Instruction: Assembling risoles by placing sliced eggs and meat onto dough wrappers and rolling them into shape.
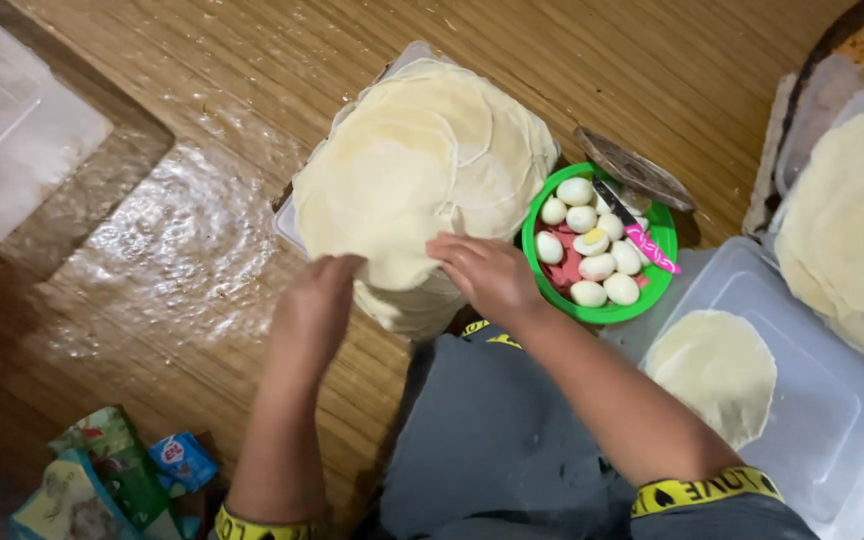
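Pale cream wrappers point(422, 165), green bowl point(660, 280)

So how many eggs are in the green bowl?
10, all peeled eggs piled together in the green bowl, right of the wrapper stack; the pink knife may hide more.

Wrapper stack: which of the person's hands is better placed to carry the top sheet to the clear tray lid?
Probably the right hand: it rests on the wrapper stack, on the side nearer the tray lid.
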